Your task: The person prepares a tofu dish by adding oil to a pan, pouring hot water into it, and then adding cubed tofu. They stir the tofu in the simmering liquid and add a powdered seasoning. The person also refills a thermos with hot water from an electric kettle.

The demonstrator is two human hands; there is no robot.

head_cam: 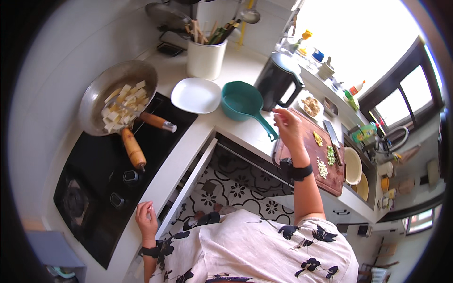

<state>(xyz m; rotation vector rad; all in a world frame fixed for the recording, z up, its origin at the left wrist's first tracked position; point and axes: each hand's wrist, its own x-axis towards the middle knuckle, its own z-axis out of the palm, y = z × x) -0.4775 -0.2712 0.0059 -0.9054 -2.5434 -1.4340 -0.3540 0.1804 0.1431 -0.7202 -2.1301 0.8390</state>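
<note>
My right hand (288, 125) is raised over the left edge of a wooden cutting board (297, 145), near the handle of a teal plastic ladle (242, 100); its fingers are bent and apart, with nothing visible in them. My left hand (147, 217) rests by the counter's front edge beside the black cooktop, fingers loosely curled; nothing shows in it. A wok (95, 92) on the cooktop holds white cubes, likely tofu, and a wooden-handled turner (157, 122). Chopped green and white pieces and a cleaver (331, 132) lie on the board.
A white dish (195, 95) stands between wok and ladle. Behind are a crock of chopsticks (206, 58) and a black electric kettle (277, 81). A plate of brown food (311, 106) sits beyond the board. An open drawer (189, 184) juts out below the counter. Basins (353, 166) stand at the sink.
</note>
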